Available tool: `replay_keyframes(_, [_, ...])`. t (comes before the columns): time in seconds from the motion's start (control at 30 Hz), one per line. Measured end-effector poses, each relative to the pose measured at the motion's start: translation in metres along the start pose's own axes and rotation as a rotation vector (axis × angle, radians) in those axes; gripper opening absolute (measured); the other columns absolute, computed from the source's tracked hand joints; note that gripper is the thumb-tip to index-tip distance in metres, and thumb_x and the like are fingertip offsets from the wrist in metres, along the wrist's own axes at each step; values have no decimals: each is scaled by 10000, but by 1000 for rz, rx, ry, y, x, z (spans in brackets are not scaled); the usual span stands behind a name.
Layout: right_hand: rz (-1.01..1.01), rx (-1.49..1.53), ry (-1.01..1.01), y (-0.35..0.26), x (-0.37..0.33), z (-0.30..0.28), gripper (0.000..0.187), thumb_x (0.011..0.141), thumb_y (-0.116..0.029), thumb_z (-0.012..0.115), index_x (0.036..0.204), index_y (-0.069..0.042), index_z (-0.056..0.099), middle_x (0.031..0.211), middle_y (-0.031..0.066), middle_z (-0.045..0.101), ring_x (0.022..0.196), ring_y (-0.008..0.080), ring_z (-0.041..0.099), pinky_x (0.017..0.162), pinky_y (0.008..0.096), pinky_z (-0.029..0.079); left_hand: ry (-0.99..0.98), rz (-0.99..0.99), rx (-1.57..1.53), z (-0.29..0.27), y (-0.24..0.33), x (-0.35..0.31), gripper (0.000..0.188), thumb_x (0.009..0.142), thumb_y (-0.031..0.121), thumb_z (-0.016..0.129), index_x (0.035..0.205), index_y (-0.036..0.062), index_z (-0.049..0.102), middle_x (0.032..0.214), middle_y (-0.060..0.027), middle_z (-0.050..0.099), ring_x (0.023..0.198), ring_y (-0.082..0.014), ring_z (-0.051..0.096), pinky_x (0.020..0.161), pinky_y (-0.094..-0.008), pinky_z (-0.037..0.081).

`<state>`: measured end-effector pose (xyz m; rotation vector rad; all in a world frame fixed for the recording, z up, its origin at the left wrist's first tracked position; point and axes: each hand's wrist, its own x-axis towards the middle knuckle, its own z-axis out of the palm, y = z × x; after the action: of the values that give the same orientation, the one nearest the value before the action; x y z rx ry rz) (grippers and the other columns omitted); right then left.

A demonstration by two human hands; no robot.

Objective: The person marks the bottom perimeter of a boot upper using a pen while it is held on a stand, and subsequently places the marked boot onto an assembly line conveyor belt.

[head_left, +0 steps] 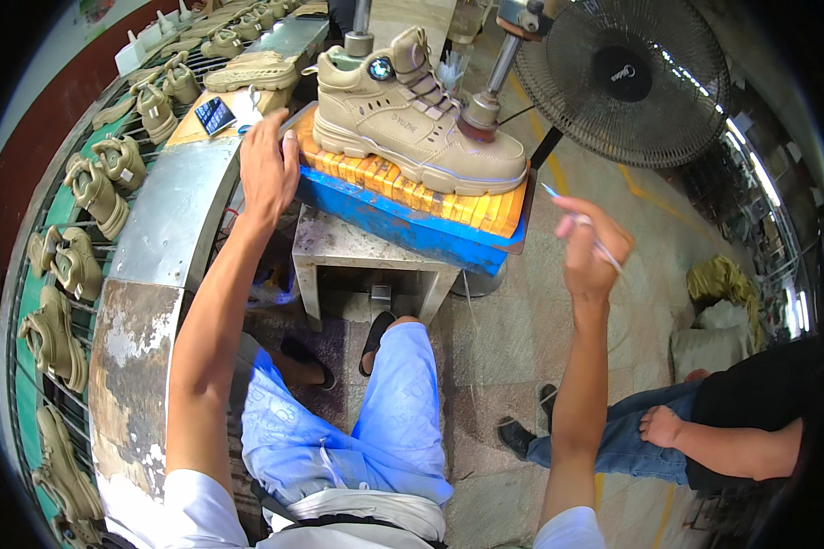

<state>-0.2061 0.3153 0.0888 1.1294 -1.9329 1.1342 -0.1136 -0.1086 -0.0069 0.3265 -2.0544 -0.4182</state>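
A beige lace-up ankle shoe [403,114] stands on a yellow-orange ribbed pad [403,188] on a blue press base [403,224]. One metal rod [360,27] comes down at its collar, and another rod with a round foot [482,114] bears on its toe. My left hand [269,169] is at the pad's left end, fingers stretched and thumb apart, close to a crumpled white piece [245,110]. To the right of the shoe toe, clear of it, my right hand [595,242] grips a thin pale pen-like tool [607,253] with a bluish tip.
Along the left curves a rack with several beige shoes [75,265], bordered by a metal ledge [156,215]. Shoe soles [250,73] lie farther back. A large black fan [623,78] stands at right. Another person's arm [732,448] and legs are at lower right, near sacks [723,284].
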Motion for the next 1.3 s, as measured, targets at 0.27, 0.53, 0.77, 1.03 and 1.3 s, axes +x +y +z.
replay_keyframes(0.27, [389,386,-92,-52,-6,25,467,1092,-143,365,1502,-21,553,682,60,669,544,73,542,521,236,461,35,-37,116,-24,10,-46,375,1078,228,529,1327,-36,625,1271,-260,673,1261,-443,583,1106,-509,443])
replay_keyframes(0.53, [204,93,-109,-78,-14,143,644,936,-407,776,1396,5,597,1196,231,747,1103,430,714,923,504,574,-253,148,-32,-115,139,-140,449,953,156,657,1376,10,614,1311,-216,632,1215,-407,560,1057,-496,415])
replay_keyframes(0.77, [515,-21,-182,-57,12,150,884,740,-525,921,1406,-60,570,1187,259,740,1091,466,712,936,536,562,157,-18,-260,-7,122,46,539,985,431,687,1290,-12,673,1217,-248,704,1186,-439,643,1053,-496,476])
replay_keyframes(1.03, [454,443,-424,19,32,134,712,801,-296,922,1377,-7,620,1306,109,712,1169,219,663,1034,381,510,353,-355,-643,25,159,64,335,981,299,633,1121,10,730,1072,-295,701,1040,-505,633,923,-559,488])
replay_keyframes(1.3, [317,171,-347,76,9,119,709,938,-286,826,1516,-9,523,1441,145,605,1281,282,566,1122,397,426,403,-768,-1279,-182,116,4,641,1045,641,568,1093,19,718,931,-86,732,802,-147,669,738,-339,557])
